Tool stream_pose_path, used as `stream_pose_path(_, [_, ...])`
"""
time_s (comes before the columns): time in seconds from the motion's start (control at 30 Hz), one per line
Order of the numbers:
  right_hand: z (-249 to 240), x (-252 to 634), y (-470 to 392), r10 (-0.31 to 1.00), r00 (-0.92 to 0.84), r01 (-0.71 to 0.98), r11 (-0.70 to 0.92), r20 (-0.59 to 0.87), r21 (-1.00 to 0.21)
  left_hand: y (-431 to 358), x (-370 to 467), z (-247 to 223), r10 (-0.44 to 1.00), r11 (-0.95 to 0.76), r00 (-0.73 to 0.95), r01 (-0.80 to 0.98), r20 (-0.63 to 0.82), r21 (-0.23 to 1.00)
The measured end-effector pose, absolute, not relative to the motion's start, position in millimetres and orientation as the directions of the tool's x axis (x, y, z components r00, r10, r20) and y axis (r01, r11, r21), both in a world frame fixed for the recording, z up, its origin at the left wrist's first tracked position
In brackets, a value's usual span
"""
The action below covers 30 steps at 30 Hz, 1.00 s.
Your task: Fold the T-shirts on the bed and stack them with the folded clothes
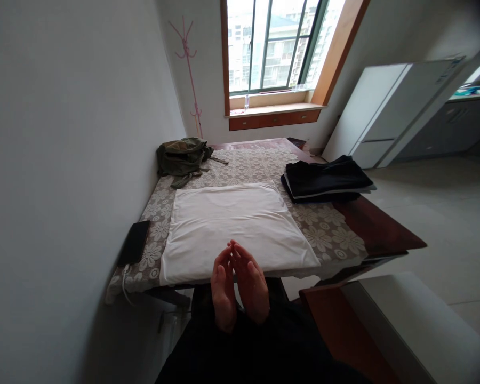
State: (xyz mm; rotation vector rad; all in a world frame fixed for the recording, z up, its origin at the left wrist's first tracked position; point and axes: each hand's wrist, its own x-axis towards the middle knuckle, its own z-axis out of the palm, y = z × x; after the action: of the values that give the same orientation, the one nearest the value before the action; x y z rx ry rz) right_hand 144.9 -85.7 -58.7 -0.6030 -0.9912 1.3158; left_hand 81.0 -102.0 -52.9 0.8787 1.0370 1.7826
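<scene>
My left hand (223, 290) and my right hand (252, 282) are raised side by side at the table's near edge, fingertips touching, palms apart. Their fingers are stretched out and neither holds anything. Beyond them a white cloth (232, 218) lies flat and slightly wrinkled on the flowered tablecloth (248, 165). A stack of folded dark clothes (324, 178) sits at the right of the table. At the back left is a dark green bag (182, 154). Near the left edge lies a black phone or tablet (134, 244) with a white cable plugged in.
A wall (84, 133) borders the table on the left. Behind it stand a pink coat rack (192, 74) and a window. To the right are a white fridge (384, 106) and, nearer, a red-brown and white piece of furniture (416, 314).
</scene>
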Motion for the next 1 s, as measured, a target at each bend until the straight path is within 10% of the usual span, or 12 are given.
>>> stream_pose_path(0.43, [-86.6,151.2,-74.6,0.997,-0.017,-0.701,0.041,0.074,-0.712,-89.0,64.5,-73.9,0.902,-0.178,-0.394,-0.712,-0.177,0.679])
stream_pose_path(1.0, [-99.0,218.3,-63.8,0.947,0.256,-0.799,0.094,-0.195,-0.594,-84.7,10.8,-68.2,0.694,-0.231,-0.633,-0.647,-0.343,0.727])
